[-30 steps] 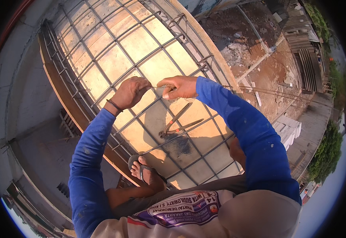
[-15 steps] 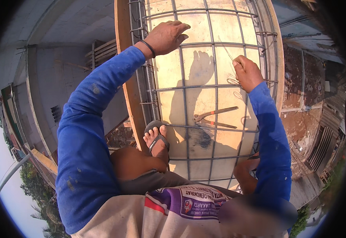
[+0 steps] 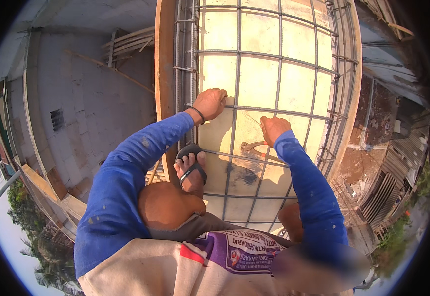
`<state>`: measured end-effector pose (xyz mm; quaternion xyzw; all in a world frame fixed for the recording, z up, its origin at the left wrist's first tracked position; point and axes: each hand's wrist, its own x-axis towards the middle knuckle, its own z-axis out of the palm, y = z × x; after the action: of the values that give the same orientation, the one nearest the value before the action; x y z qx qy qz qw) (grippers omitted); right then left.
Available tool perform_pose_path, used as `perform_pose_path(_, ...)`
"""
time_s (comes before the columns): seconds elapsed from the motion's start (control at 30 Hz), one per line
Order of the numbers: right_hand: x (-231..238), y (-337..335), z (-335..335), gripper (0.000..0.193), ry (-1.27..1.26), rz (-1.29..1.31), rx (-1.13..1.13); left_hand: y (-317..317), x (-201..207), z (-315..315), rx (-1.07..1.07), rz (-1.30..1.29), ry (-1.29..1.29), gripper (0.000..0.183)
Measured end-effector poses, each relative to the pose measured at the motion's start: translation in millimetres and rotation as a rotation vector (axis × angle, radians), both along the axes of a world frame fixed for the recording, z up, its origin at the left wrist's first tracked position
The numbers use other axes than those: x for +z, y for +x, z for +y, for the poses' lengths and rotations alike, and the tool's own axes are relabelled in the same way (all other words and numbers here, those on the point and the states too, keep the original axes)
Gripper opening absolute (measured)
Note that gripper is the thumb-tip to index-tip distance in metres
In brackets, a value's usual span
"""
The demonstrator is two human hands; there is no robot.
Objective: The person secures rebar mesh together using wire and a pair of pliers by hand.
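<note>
Panel: pale board (image 3: 259,32) spans the middle, running away from the person between wooden edges. A grey block surface (image 3: 91,113) lies beyond the left wooden edge (image 3: 164,74). Risk: anything knocked past that edge could fall; likely cause, a wide elbow swing.

Bars: grid of steel bars (image 3: 239,52) over the board. Risk: a bar could shift or spring if leaned on; cannot tell which crossings are fastened.

Foot: left foot (image 3: 193,182) in a dark sandal (image 3: 189,150), close to the left wooden edge and beside the bars. Risk: slip or trip, caused by the sole catching a bar while weight leans forward.

Hands: left hand (image 3: 210,103) has its fingers curled together near a bar crossing; cannot tell whether it grips anything. Right hand (image 3: 274,129) appears to pinch wire, well clear of the left. Risk: scraped knuckles if a pull gives way suddenly.

Pincers: pincers (image 3: 247,146) lie below the right hand, partly hidden by the right sleeve (image 3: 301,170). Risk: forearm could nudge them out of reach.

Wire: thin wire (image 3: 252,119) sticks out left of the right fingers, inside the grid. Risk: pricked finger or dropped strand, from a loose pinch; faint against bright board.
</note>
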<state>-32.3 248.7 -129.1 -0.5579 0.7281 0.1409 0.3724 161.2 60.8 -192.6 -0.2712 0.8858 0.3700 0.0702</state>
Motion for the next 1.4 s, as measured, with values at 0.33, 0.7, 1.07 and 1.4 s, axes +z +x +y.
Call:
perform_pose_path(0.33, 7.8, 19.9, 23.8, 0.009, -0.141, 0.021, 0.109, -75.8, -14.2, -25.2, 0.08, -0.394, 0.186, 0.052)
perform_pose_path(0.7, -29.6, 36.7, 10.8, 0.005, -0.308, 0.168, 0.128, -65.4, -21.4, -14.8, 0.237, -0.263, 0.214, 0.038)
perform_pose_path(1.07, -48.1, 65.1, -20.8, 0.014, -0.245, 0.137, 0.021, -67.5, -27.1, -27.8, 0.062, -0.306, 0.166, 0.041)
perform_pose_path(1.4, -54.5, 61.2, -19.4, 0.018, -0.269, 0.09, -0.02, -49.6, 5.8, -37.0, -0.394, -0.441, 0.093, 0.036)
